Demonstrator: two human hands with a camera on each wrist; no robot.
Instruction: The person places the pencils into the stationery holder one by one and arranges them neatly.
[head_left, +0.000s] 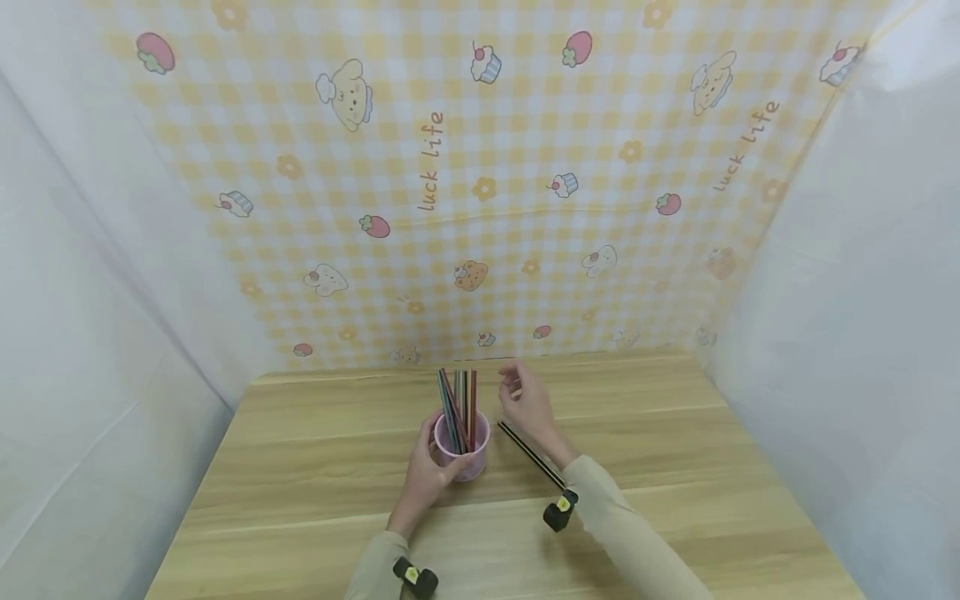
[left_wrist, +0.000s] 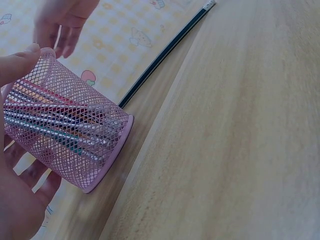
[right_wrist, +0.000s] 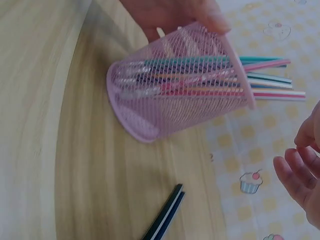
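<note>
A pink mesh pencil cup [head_left: 471, 469] stands upright on the table, and my left hand [head_left: 427, 475] grips it from the left side, thumb near the rim. Several pencils [right_wrist: 272, 80] in teal, pink, red and other colours lean in it, their upper ends above the rim. To the right of the cup, my right hand [head_left: 528, 407] hovers with loosely bent fingers and nothing between them. Below that hand, two dark pencils [right_wrist: 164, 215] lie side by side on the wood; the right forearm partly hides them in the head view.
The wood-grain table [head_left: 300, 467] meets a yellow checked cloth [head_left: 480, 250] with cartoon prints at its back edge. White sheets hang on the left [head_left: 112, 292] and right [head_left: 847, 333]. Each forearm wears a black wrist camera [head_left: 416, 577].
</note>
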